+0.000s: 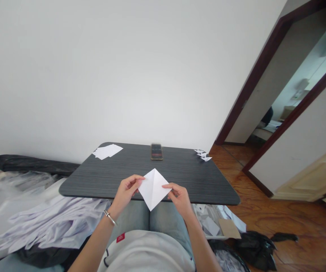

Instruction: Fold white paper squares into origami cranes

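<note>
A square sheet of white paper [153,190] is held up like a diamond over the near edge of the dark table, with a crease running down its middle. My left hand [129,189] pinches its left corner between thumb and fingers. At the right corner, my right hand [177,192] grips it the same way. Farther back at the left lies a small stack of white paper sheets [107,151]. Several small folded paper shapes [203,155] stand in a row at the table's right end.
A phone [156,152] lies at the back of the dark table [100,181]. White cloth [57,223] is heaped at the left, beside a long black bag [35,164]. A bin of papers [212,223] and black plastic bags [255,249] are at the lower right.
</note>
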Available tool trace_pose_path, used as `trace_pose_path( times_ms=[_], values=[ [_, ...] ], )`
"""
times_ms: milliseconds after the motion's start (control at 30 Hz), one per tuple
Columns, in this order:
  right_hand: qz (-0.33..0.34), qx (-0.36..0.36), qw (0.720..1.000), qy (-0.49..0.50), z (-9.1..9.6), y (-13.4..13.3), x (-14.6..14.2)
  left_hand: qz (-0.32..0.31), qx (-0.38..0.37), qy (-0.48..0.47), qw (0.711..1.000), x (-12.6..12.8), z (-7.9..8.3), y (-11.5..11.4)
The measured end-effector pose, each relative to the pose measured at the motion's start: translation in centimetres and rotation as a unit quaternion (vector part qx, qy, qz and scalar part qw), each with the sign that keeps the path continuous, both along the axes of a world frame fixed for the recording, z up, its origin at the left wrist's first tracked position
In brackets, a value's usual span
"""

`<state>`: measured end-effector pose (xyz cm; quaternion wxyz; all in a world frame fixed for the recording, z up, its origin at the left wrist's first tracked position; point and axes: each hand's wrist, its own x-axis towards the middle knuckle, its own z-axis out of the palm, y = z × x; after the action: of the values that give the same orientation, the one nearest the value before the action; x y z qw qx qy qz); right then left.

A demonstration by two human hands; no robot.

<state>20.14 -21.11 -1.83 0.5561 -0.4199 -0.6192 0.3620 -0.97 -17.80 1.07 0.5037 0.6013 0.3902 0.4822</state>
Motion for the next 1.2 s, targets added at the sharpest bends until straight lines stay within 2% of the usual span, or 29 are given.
trace_pose_path(
  times_ms=[233,500,700,967,1200],
  values=[
    [-0.030,0.013,0.999,-0.011,-0.2,0.1,0.3,-0.050,0.039,-0.003,0.998,-1.0,0.1,0.1],
    [-0.024,0.023,0.999,-0.021,0.0,0.0,0.2,-0.053,0.108,0.099,0.988,-0.9,0.0,0.0],
    [-0.011,0.006,0.999,0.032,0.4,-0.3,0.1,-0.061,0.099,0.061,0.991,-0.8,0.1,-0.1],
    [-0.008,-0.012,0.987,0.158,0.8,-0.5,-0.8,-0.045,0.106,0.002,0.993,-0.4,0.3,-0.6],
    [-0.028,-0.027,0.983,0.178,1.0,-0.7,-1.1,-0.022,0.095,-0.018,0.995,-0.1,0.4,-1.0]
  ],
)
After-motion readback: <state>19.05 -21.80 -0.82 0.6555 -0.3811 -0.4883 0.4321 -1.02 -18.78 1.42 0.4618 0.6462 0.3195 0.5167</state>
